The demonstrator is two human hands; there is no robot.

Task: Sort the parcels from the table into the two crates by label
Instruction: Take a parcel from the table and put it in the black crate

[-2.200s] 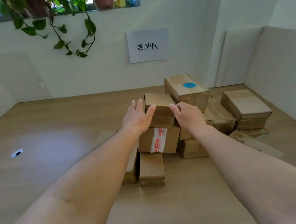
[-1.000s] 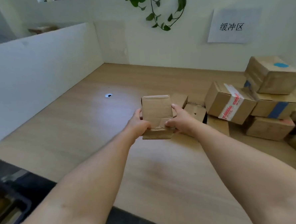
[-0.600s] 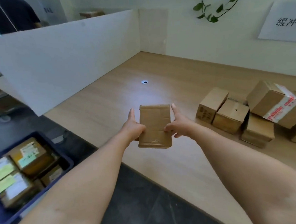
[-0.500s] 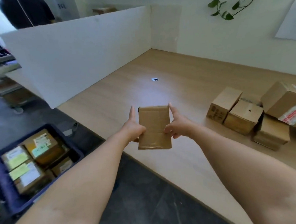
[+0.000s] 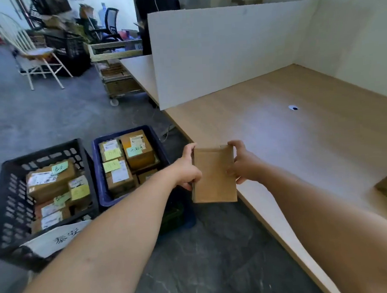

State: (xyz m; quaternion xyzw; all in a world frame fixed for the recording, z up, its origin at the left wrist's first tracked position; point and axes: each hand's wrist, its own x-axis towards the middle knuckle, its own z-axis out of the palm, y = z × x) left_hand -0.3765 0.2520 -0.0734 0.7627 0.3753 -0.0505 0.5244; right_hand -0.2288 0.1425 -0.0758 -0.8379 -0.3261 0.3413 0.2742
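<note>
Head view: brown parcel point(image 5: 213, 174), long axis upright, gripped along both long sides by curled fingers of left hand point(image 5: 187, 169) and right hand point(image 5: 242, 163), over the surface point(image 5: 301, 144) front edge; blue crate point(image 5: 99, 186) lies left, nearest the left hand, black crate point(image 5: 9, 193) beyond.

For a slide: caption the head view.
Left hand and right hand grip a cardboard parcel near black crate and blue crate.
</note>
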